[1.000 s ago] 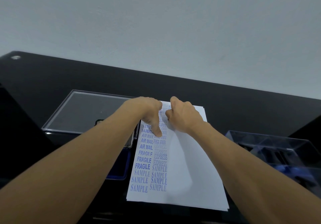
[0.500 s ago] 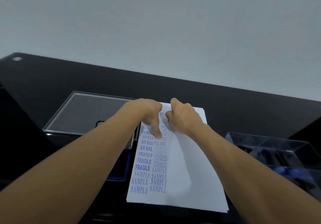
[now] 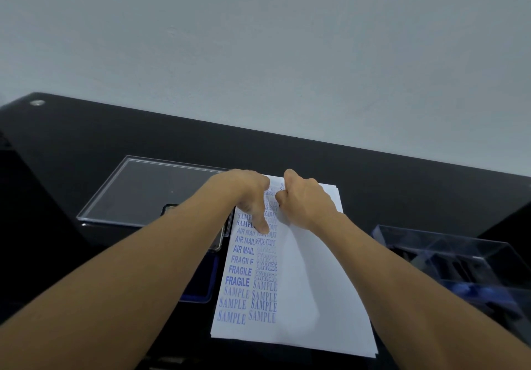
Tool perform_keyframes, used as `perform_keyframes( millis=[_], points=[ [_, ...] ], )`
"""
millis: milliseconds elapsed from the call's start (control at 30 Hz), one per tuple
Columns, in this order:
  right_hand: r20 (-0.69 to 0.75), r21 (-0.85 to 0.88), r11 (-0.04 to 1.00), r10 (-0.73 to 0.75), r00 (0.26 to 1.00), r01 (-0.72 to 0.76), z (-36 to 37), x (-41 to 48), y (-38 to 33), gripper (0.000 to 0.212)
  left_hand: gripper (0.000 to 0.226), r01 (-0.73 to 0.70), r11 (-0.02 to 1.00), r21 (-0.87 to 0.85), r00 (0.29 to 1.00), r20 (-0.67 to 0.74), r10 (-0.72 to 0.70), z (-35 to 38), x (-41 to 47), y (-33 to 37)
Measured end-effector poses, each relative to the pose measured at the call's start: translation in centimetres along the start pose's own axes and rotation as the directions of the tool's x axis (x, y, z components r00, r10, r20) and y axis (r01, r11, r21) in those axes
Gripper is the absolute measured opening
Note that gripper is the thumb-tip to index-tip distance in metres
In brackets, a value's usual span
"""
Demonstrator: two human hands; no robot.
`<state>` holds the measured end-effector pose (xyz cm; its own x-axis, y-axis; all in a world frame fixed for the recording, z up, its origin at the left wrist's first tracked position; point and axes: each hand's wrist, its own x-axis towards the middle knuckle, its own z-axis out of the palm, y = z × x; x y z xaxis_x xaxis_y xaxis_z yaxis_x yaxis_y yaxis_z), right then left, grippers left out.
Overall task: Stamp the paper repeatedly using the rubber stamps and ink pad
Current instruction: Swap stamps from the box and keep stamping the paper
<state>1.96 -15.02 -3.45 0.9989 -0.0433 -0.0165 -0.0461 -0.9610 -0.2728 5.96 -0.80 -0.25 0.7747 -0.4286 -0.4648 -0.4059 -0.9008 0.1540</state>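
I log a white rectangular paper sheet point(image 3: 313, 283) patterned with two columns of blue stamped words, a glossy black tabletop point(image 3: 373, 174), a deep blue ink pad point(image 3: 201, 283) cased in clear plastic, a clear plastic lid point(image 3: 149, 186), a pale grey wall point(image 3: 258, 39).

Stack of white paper point(image 3: 311, 283) flat near the tabletop's front edge, mid-width, with two columns of blue stamped words down the left half. Blue ink pad point(image 3: 198, 286) just beside the left edge.
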Motion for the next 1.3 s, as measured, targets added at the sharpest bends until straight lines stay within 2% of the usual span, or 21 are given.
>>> perform_keyframes(
  millis=[333, 533, 967, 1133, 1233, 1300],
  points=[
    [0.065, -0.031, 0.999, -0.019, 0.998, 0.021, -1.3, 0.1, 0.1, 0.016, 0.104, 0.004, 0.999, -0.037, 1.000, -0.002, -0.004, 0.0, -0.5, 0.1],
    [-0.096, 0.243, 0.969, 0.068, 0.993, -0.043, -5.3, 0.2, 2.2, 0.015, 0.097, 0.002, 0.995, -0.104, 1.000, 0.006, -0.002, -0.1, -0.8, 0.1],
    [-0.086, 0.394, 0.919, 0.045, 0.995, -0.007, -7.0, -2.1, 4.0, 0.005, 0.104, 0.018, 0.996, -0.092, 1.000, 0.007, -0.018, 0.5, -0.5, 0.0],
    [-0.092, 0.421, 0.907, 0.056, 0.994, -0.012, -8.3, -4.3, 4.2, 0.002, 0.104, 0.087, 0.984, 0.156, 0.994, -0.085, -0.074, 0.8, -1.6, 0.9],
    [-0.100, 0.443, 0.896, 0.076, 0.992, -0.024, -9.0, -6.1, 4.6, 0.003, 0.100, 0.100, 0.977, 0.186, 0.980, -0.190, -0.064, 1.5, -2.5, 1.6],
    [-0.103, 0.444, 0.896, 0.078, 0.992, -0.025, -9.3, -7.5, 4.9, 0.004, 0.087, 0.107, 0.982, 0.154, 0.962, -0.265, -0.063, 2.4, -3.4, 1.9]
  ],
)
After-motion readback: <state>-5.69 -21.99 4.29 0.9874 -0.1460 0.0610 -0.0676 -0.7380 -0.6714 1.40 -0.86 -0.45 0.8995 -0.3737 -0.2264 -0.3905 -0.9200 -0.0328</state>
